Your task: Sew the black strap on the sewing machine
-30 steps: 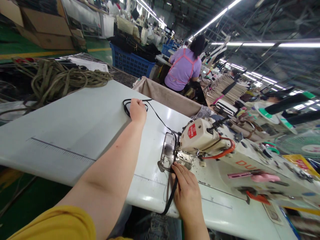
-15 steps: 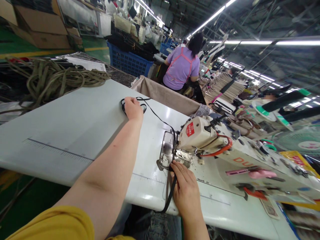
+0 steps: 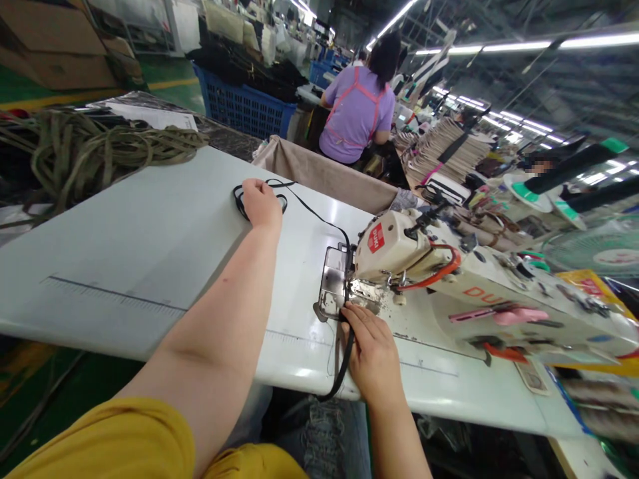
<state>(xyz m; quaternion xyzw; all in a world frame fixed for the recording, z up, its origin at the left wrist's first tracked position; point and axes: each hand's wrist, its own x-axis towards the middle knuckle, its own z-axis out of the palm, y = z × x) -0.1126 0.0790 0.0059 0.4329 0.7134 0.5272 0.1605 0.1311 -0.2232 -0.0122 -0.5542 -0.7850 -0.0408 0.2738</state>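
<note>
A narrow black strap (image 3: 344, 362) runs from the table's front edge, under the needle area of a sewing machine (image 3: 392, 249), and back across the table to a loose coil. My left hand (image 3: 262, 205) is closed on that coil at the far side, its fingertips partly hidden. Close in front of the metal plate (image 3: 332, 286), my right hand (image 3: 372, 346) grips the strap between thumb and fingers. Its fingertips lie beside the plate's near corner. The strap's near end hangs over the edge.
A heap of olive straps (image 3: 110, 143) lies at the left. Behind the white table (image 3: 124, 226) stand a beige cloth-lined bin (image 3: 324, 169) and a blue basket (image 3: 244, 100). A person in purple (image 3: 357, 113) sits beyond. Pink-handled snips (image 3: 519, 315) rest on the machine.
The view has shifted slightly, so the scene sits a little higher. Both hands keep their hold on the strap, which bows slightly more at the front edge.
</note>
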